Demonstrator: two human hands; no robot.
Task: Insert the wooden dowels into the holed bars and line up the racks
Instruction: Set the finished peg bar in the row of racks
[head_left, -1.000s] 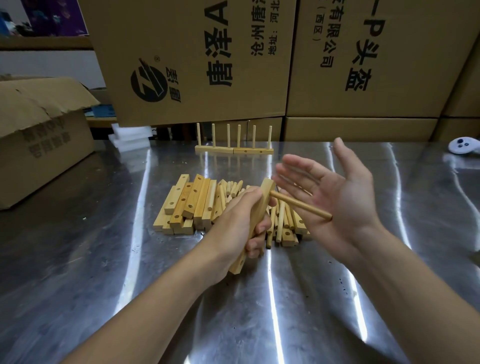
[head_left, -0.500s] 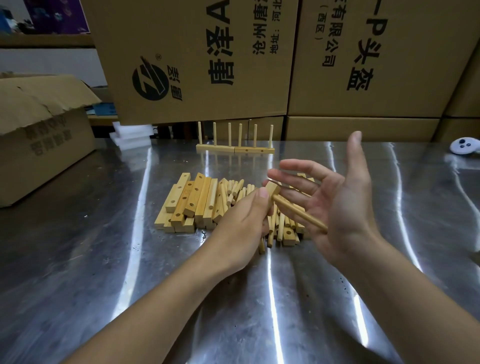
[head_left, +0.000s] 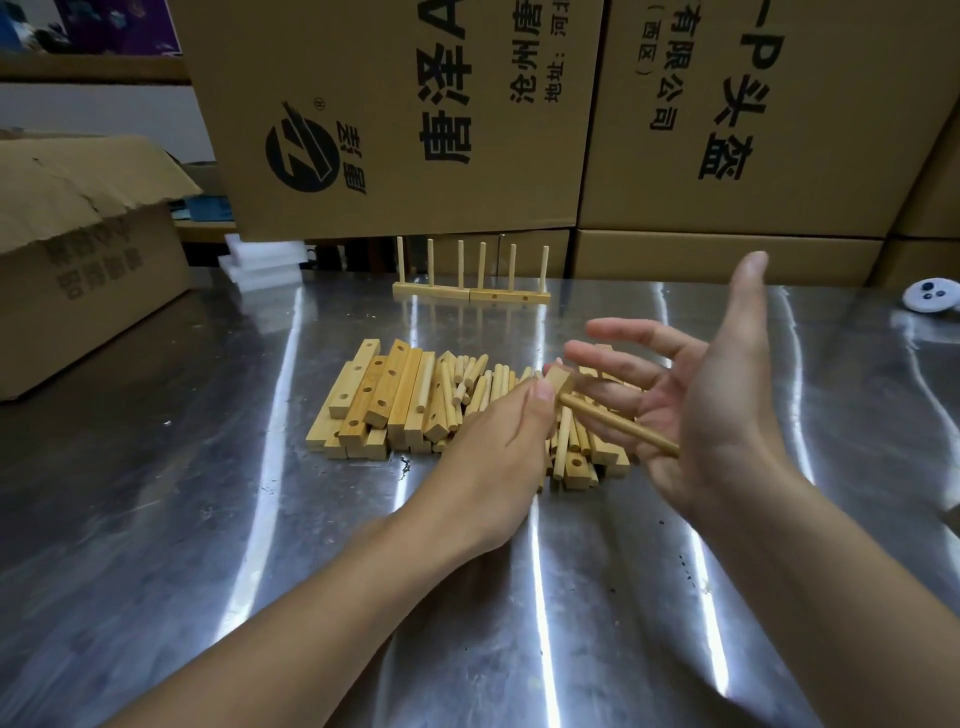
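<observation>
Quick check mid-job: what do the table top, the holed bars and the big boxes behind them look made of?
Table: looks like brushed stainless steel, going by the long streaky light reflections. Holed bars: pale wood, seemingly unvarnished, with visible grain and matt faces. Big boxes: brown cardboard, matt, with black print.

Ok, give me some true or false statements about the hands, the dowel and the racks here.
The left hand grips a holed bar with a dowel sticking out of it. True.
The right hand is clenched in a fist. False: its fingers are straight, palm facing the dowel's end.
Two finished racks stand end to end at the far side of the steel table. True.
The loose bars and dowels lie in a plastic tray. False: they are piled on the table.
</observation>
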